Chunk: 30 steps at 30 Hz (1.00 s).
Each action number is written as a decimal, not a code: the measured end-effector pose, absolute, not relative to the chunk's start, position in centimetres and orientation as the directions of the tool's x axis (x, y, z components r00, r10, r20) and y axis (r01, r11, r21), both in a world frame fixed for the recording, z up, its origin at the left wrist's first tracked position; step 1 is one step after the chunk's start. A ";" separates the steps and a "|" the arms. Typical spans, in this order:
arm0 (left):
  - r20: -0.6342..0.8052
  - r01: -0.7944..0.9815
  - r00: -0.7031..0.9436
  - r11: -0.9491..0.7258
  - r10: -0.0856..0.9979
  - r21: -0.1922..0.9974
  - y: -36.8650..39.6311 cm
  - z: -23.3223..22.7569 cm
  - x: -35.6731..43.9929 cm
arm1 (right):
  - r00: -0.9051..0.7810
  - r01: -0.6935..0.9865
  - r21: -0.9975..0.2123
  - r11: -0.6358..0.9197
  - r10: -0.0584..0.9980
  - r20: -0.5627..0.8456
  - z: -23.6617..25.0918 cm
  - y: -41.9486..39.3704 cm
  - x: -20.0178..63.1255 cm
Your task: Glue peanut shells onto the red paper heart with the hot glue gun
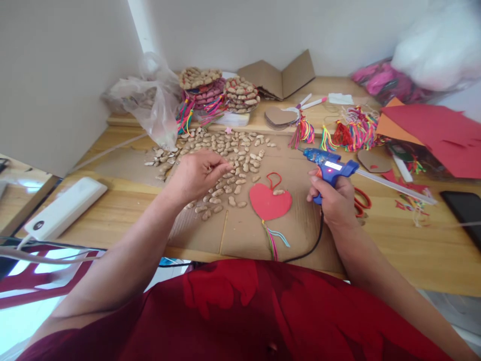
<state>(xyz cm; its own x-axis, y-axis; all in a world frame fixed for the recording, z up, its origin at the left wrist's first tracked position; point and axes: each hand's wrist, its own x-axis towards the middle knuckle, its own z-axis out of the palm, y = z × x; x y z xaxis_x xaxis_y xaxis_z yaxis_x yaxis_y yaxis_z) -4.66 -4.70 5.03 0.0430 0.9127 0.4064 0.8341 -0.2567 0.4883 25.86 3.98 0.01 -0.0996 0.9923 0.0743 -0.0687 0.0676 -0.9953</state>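
Between the hands lies a red heart (269,201); right (335,200) grips glue gun (327,166), left (199,173) pinches peanuts (225,150).

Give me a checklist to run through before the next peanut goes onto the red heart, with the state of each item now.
1. Glue gun gripped in right hand: ok.
2. Gun's indicator light glowing red: ok.
3. Glue stick loaded, sticking out behind the gun: ok.
4. Left hand has a peanut pinched from the peanut pile: cannot tell, fingers hide it.
5. Red heart lying flat on the cardboard, one peanut already on it: ok.
6. Nozzle aimed at the heart: not ok, it points away toward the pile.
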 end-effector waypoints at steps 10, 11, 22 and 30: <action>0.447 0.778 -0.153 -0.172 0.881 0.604 -3.9 5.7 -3.9 | -0.104 -0.063 -0.997 0.054 0.993 0.060 0.4 3.7 25.8; 0.443 0.778 -0.175 -0.153 0.879 0.610 -3.9 6.0 -3.9 | -0.105 -0.054 -0.997 0.056 0.993 0.061 0.4 3.7 25.8; 0.429 0.768 -0.062 -0.232 0.901 0.598 -2.9 5.7 -3.9 | -0.102 -0.056 -0.997 0.043 0.994 0.049 0.3 3.7 25.9; 0.355 0.789 -0.024 -0.201 0.935 0.581 -3.2 4.0 -2.8 | -0.104 -0.011 -0.999 0.049 0.993 0.049 0.2 3.7 26.0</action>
